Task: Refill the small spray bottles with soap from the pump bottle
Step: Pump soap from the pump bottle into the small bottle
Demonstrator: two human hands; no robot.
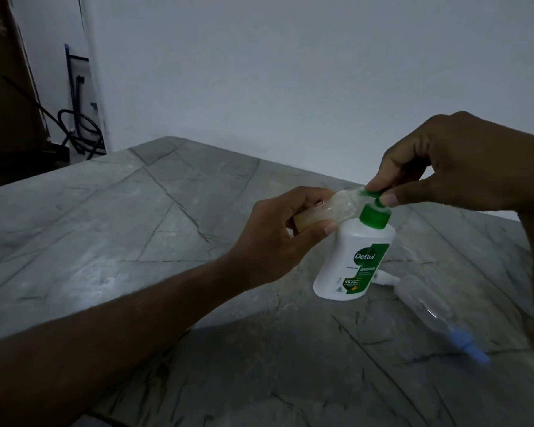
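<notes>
Pale wall [290, 72] stood behind a grey marbled table [136, 226], with dark cables [80, 131] on the floor at the far left. On the table's right part the white pump bottle [356, 260] stood upright, green collar on top. Behind its base lay a white sprayer piece [386, 278], and just right of that a clear spray bottle [429, 306] lay on its side, its blue cap [469, 345] pointing toward the near right. The right hand [450, 161] hung over the pump, its grip pressed together, thumb and fingertips pinching the green pump head [371, 195]. The left hand [278, 238] had its grip curled round a second small bottle [336, 208], thumb across the front, holding it tilted with its mouth up against the pump nozzle. That bottle was clear, with pale liquid in its lower part.
</notes>
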